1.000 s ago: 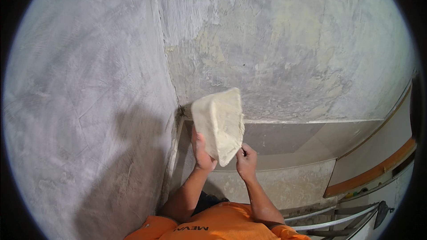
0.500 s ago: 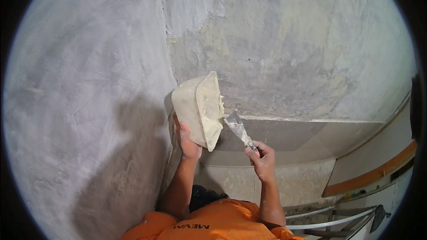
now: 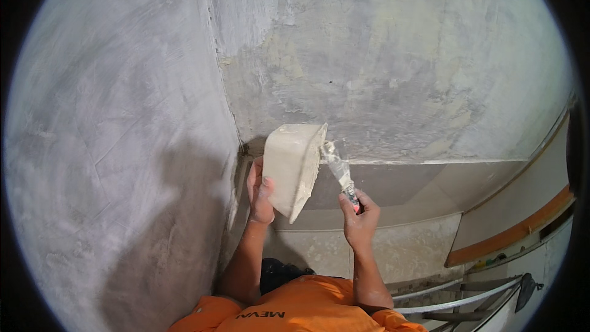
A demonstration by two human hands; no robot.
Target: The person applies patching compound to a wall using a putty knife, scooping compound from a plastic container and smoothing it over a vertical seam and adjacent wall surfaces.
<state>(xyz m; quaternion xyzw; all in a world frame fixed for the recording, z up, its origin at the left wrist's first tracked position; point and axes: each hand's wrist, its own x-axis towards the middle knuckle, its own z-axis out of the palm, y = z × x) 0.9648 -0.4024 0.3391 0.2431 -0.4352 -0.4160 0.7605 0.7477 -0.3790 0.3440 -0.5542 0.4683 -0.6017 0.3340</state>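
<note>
My left hand [image 3: 260, 193] grips a cream-coloured plastic tub [image 3: 290, 166] from its left side and underside. The tub is tipped on its side, its mouth turned right, and plaster coats its rim. Its inside is mostly hidden from this angle. In my right hand [image 3: 361, 218] is a putty knife [image 3: 338, 169], held by its dark and red handle with the blade pointing up. Pale plaster is smeared on the blade, whose tip is close beside the tub's rim; I cannot tell whether they touch.
A grey plastered wall [image 3: 117, 86] rises at the left and meets a patchy grey wall [image 3: 381, 80] ahead at a corner. At lower right are a metal frame with rails [image 3: 455, 301] and a curved orange-brown wooden edge [image 3: 513, 233].
The tub has moved right and slightly down, turning so its plaster-filled mouth faces away from view. The putty knife has shifted a little right and its blade stands more upright.
</note>
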